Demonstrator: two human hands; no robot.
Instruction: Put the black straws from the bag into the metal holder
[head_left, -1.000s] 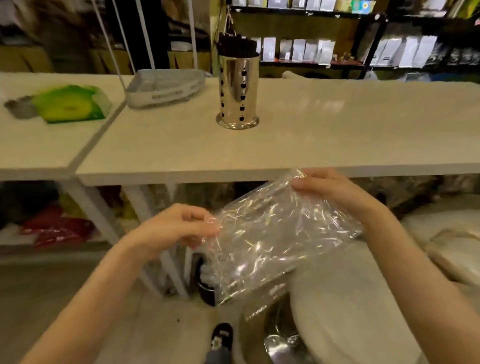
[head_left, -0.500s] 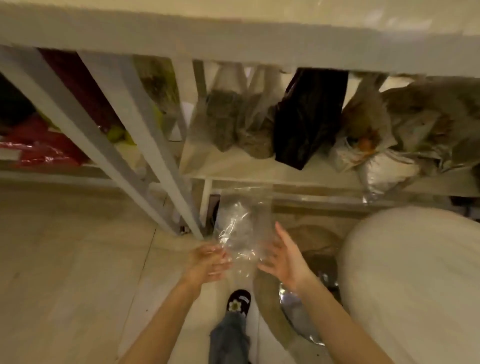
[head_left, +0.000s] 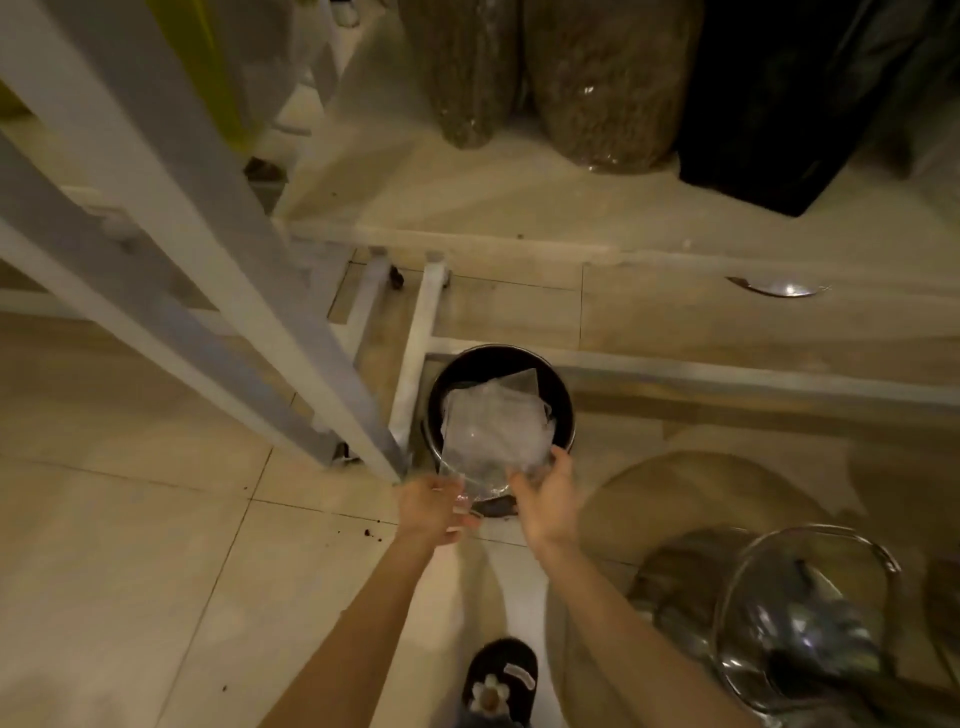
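Observation:
The clear plastic bag (head_left: 493, 431) looks empty and lies across the mouth of a round black bin (head_left: 452, 374) on the floor under the table. My left hand (head_left: 434, 506) pinches the bag's near left corner. At the bag's near right edge is my right hand (head_left: 545, 499), fingers spread and touching the plastic. The metal holder and the black straws are out of view.
White table legs (head_left: 249, 270) slant down just left of the bin. A low shelf (head_left: 519, 208) behind holds filled sacks and a black bag. A glass lid (head_left: 800, 618) lies at lower right. My slippered foot (head_left: 498, 680) stands below on the tiled floor.
The view swung down from the tabletop to the floor. The bag went from chest height, held by both hands, down onto the black bin. My right hand has loosened its hold.

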